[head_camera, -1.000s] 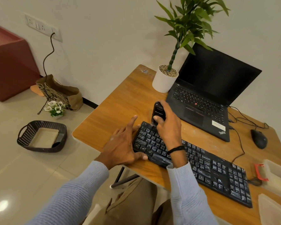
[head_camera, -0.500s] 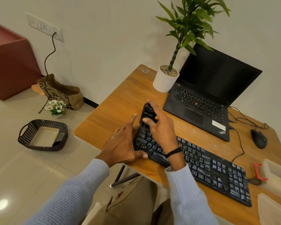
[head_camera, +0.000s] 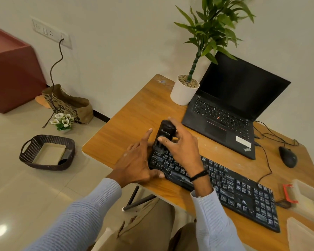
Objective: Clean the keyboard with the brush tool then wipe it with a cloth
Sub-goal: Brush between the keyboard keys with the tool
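Observation:
A dusty black keyboard [head_camera: 232, 189] lies slanted across the near side of the wooden desk [head_camera: 134, 124]. My right hand [head_camera: 181, 147] grips a black brush tool [head_camera: 166, 134], which stands upright with its lower end on the keys at the keyboard's far left corner. My left hand [head_camera: 136, 163] rests with straight spread fingers on the desk against the keyboard's left end, its thumb touching the front edge. No cloth can be made out for certain.
An open black laptop [head_camera: 230, 109] and a white potted plant [head_camera: 184, 91] stand behind the keyboard. A black mouse [head_camera: 287, 156] with its cable lies at the right. Pale trays [head_camera: 308, 198] sit at the desk's right edge. A dark basket [head_camera: 47, 153] is on the floor.
My right hand has carried the brush tool leftward along the top rows, from near the middle-left keys to the keyboard's left corner. My left hand has stayed at the left end.

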